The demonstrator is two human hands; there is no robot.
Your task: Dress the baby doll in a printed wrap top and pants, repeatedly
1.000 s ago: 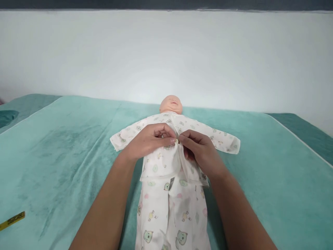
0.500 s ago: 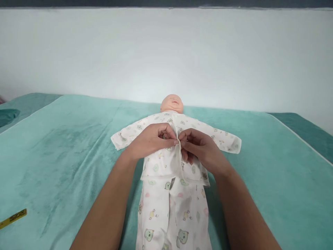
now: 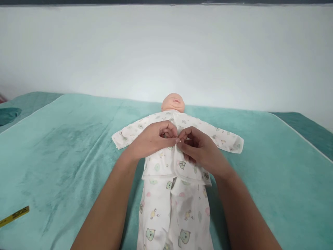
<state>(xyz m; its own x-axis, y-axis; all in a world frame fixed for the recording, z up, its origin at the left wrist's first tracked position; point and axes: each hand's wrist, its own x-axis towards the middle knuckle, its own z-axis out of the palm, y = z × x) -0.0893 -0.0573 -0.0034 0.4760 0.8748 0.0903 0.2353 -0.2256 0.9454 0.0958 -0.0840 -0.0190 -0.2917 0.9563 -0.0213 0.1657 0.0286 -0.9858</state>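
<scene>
A baby doll (image 3: 173,102) lies on its back, head toward the wall, with both sleeves spread out sideways. It wears a white baby shirt (image 3: 161,166) printed with small animals, and matching trousers (image 3: 174,215). Over the chest, my left hand (image 3: 158,137) pinches the shirt's front edge between thumb and fingers. From the other side my right hand (image 3: 196,146) pinches the same front opening, its fingertips meeting those of my left. Whatever fastener may be there is hidden by the fingers. Below my hands the two front edges lie together.
A teal plush cover (image 3: 67,156) with a pale edge line lies under the doll. At the lower left is a yellow strip (image 3: 15,216) with dark markings. A white wall (image 3: 166,52) rises behind, and a darker green cloth (image 3: 9,116) lies at far left.
The right front edge of the shirt, raised in a ridge before, now lies flatter over the left. My fingertips have drawn closer together. The view has shifted slightly.
</scene>
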